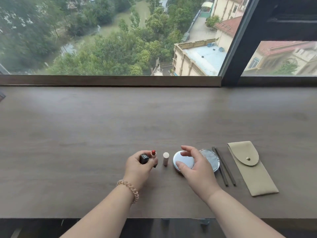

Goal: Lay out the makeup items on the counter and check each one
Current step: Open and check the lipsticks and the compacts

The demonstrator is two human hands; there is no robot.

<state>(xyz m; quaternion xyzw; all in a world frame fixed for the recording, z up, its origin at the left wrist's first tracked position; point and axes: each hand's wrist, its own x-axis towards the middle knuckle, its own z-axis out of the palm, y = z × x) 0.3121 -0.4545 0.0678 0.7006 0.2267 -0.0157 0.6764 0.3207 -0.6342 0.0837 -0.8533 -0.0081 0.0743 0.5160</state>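
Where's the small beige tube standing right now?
In the head view, the beige tube stands upright on the counter, between the open red lipstick in the left hand and the round silver compact.

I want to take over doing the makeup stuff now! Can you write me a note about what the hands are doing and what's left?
Left hand: holds an open red lipstick and its black cap.
Right hand: spread over the round silver compact, thumb and fingers at its rim; a firm grip cannot be confirmed.
On the counter: a pale capped tube stands between the hands; a second round silver piece sits behind the right hand; two dark pencils and a beige pouch lie to the right.
Done: items laid out, lipstick opened.
Left: probably recap the lipstick, then check the compact, tube and pencils.
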